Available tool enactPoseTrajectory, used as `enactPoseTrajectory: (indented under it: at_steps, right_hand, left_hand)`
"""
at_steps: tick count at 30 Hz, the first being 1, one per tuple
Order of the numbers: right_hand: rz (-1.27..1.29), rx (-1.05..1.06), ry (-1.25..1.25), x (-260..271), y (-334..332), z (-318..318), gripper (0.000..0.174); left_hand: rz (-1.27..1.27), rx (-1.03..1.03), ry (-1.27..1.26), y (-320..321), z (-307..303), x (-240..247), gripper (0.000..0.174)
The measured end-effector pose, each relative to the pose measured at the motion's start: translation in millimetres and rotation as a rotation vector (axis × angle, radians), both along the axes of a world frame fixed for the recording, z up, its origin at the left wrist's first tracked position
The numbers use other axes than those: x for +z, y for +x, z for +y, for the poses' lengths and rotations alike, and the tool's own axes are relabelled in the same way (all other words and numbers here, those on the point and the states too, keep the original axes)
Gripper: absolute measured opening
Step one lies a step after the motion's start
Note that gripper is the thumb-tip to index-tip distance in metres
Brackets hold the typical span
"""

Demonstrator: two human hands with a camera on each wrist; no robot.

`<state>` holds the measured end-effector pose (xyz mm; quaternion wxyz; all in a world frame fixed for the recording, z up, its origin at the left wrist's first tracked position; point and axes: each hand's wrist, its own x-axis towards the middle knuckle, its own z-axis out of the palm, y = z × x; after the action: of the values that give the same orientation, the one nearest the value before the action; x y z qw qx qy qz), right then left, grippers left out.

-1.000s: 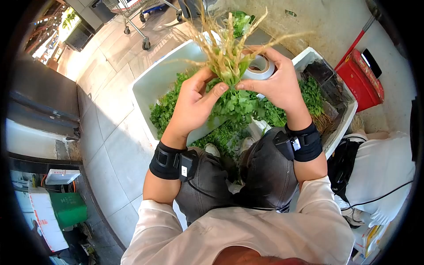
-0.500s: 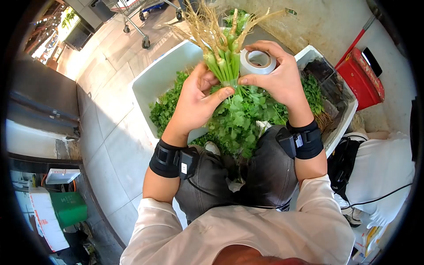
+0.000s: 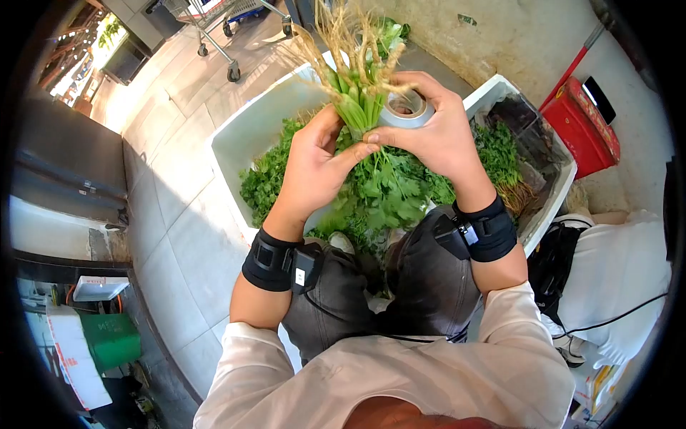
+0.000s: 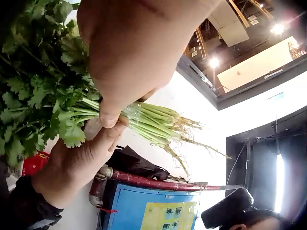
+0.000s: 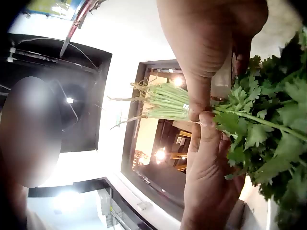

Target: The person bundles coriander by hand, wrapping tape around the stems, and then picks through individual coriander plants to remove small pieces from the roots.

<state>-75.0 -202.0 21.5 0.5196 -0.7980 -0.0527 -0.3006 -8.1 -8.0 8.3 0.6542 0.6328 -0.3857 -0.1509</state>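
Note:
Roots upward over the crate, a bunch of cilantro (image 3: 361,107) is gripped round its stems by my left hand (image 3: 311,168). A band of clear tape (image 4: 132,113) circles the stems. My right hand (image 3: 437,132) holds a roll of tape (image 3: 409,120) between curled fingers and thumb, close beside the bunch. Both thumb tips meet at the taped stems, also in the right wrist view, where the stems (image 5: 168,101) point left. The leaves (image 3: 389,189) hang down toward my knees.
A white crate (image 3: 239,154) with loose cilantro (image 3: 268,182) stands before me. Right of it, another white crate (image 3: 564,179) holds more rooted bunches (image 3: 500,154). A red dustpan (image 3: 582,132) leans near the wall. A cart (image 3: 214,36) stands at the back left; a person in white (image 3: 614,279) is at right.
The bunch tipped to show its stems, then tilted partly back, its roots shifting left overall. The tape roll has tilted and dropped slightly. My right thumb has moved left to my left thumb.

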Motion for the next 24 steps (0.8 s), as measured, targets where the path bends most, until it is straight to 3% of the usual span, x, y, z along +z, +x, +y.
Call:
enactPoseTrajectory:
  at_steps: [12, 14, 17, 24]
  right_hand:
    - [0.015, 0.061, 0.101, -5, 4, -14, 0.063]
    - [0.019, 0.026, 0.099, -8, 5, -13, 0.064]
    - [0.012, -0.011, 0.027, -9, 4, -8, 0.067]
    - [-0.07, 0.028, 0.027, -9, 7, -12, 0.071]
  left_hand:
    - [0.086, -0.084, -0.166, 0, -1, -1, 0.047]
    - [-0.072, 0.029, 0.077, 3, 3, -1, 0.042]
    - [-0.231, 0.041, 0.153, 4, 7, -1, 0.04]
    - [-0.037, -0.083, -0.027, 7, 4, -6, 0.045]
